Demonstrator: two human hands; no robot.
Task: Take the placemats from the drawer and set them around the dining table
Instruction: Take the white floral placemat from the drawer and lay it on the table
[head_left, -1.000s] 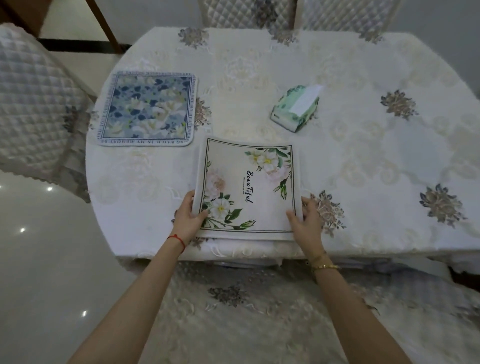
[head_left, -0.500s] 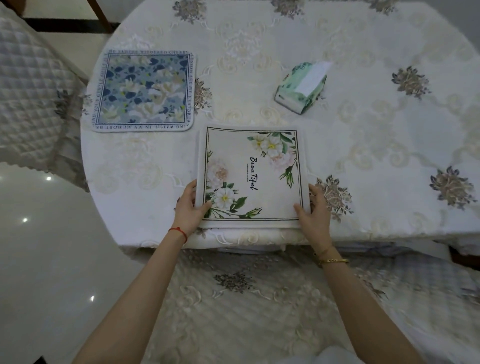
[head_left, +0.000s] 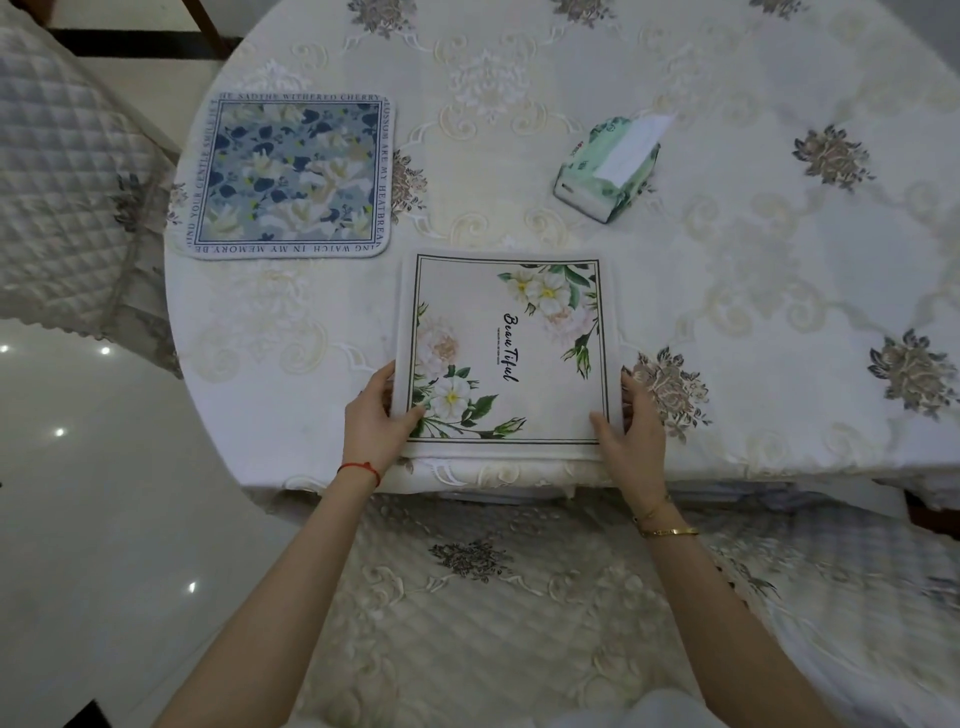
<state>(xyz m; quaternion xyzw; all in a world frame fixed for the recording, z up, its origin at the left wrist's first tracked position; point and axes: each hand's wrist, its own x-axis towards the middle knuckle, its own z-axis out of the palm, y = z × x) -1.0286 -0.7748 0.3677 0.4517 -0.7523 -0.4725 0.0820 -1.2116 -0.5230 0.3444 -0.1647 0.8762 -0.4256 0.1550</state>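
Your fingers on both the left hand (head_left: 382, 415) and right hand (head_left: 631, 426) curl under the cream placemat (head_left: 506, 358), so you can't see their tips. The small print beneath its script is too fine to read. The picture's edges cut off the table (head_left: 779, 291) and the quilted chair (head_left: 57, 171). The blue placemat (head_left: 288, 174) lettering is only partly legible.

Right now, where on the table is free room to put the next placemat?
Free: the wide tablecloth stretch right of the green tissue pack, and the far side beyond the blue floral placemat. Crowded: the near left edge, where both hands hold the white floral placemat.
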